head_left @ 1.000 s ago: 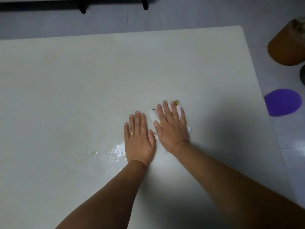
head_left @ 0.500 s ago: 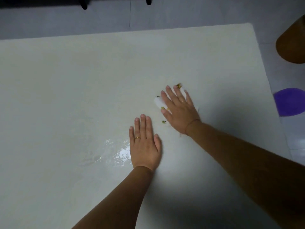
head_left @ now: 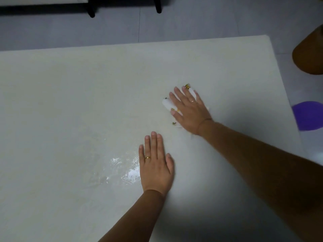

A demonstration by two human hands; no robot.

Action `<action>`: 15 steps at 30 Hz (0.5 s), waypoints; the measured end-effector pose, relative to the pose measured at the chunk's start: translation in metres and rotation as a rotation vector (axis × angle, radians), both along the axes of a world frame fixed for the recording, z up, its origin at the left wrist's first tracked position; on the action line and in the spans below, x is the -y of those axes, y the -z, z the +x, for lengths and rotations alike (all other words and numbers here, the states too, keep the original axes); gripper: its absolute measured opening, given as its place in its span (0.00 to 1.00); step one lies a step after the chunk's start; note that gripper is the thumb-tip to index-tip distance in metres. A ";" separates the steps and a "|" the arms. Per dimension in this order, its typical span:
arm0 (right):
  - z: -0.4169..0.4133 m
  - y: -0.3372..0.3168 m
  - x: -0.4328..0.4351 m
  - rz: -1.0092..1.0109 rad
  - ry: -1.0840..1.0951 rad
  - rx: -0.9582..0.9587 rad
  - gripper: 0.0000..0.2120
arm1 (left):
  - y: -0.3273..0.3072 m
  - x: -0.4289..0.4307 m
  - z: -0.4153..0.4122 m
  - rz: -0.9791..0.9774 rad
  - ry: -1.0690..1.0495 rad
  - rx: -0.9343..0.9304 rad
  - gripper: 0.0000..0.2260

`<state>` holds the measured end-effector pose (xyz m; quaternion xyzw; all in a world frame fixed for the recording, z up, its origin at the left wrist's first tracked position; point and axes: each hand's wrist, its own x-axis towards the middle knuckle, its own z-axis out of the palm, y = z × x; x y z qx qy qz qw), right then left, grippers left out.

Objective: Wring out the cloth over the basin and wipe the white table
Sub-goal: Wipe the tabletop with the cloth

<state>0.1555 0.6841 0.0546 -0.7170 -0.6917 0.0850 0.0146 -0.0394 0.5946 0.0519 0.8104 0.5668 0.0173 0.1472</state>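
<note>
The white table (head_left: 70, 102) fills most of the view. My right hand (head_left: 189, 110) lies flat on a small white cloth (head_left: 167, 103) with little yellow and green prints, pressing it onto the tabletop right of centre. Only the cloth's edges show around the fingers. My left hand (head_left: 155, 165) rests flat on the bare table, nearer to me and to the left of the cloth, holding nothing. A wet, shiny patch (head_left: 122, 168) glistens just left of the left hand. No basin is clearly recognisable.
The table's right edge runs diagonally past a purple round object (head_left: 309, 116) on the floor. A brown rounded object (head_left: 309, 53) sits at the far right. Dark furniture legs (head_left: 158, 5) stand on the grey floor beyond the table's far edge.
My right hand has slid the cloth away from me and to the right, apart from the left hand. The left hand stays planted on the table.
</note>
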 end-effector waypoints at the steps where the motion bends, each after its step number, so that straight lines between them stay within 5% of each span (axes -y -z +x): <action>1: 0.021 0.001 0.002 0.022 -0.031 0.038 0.26 | -0.001 0.000 0.000 0.004 -0.005 0.012 0.27; 5: 0.084 0.002 -0.007 0.010 0.540 0.000 0.26 | -0.012 -0.009 0.009 0.031 -0.009 0.081 0.27; 8: 0.047 0.001 -0.038 0.018 0.890 -0.077 0.27 | -0.020 -0.046 0.040 0.081 -0.013 0.116 0.27; 12: -0.014 0.003 -0.063 -0.023 0.386 -0.058 0.27 | -0.010 -0.107 0.073 0.059 -0.001 0.083 0.25; 15: 0.013 0.000 -0.059 0.002 0.062 -0.045 0.26 | 0.004 -0.116 0.072 0.050 0.026 0.027 0.27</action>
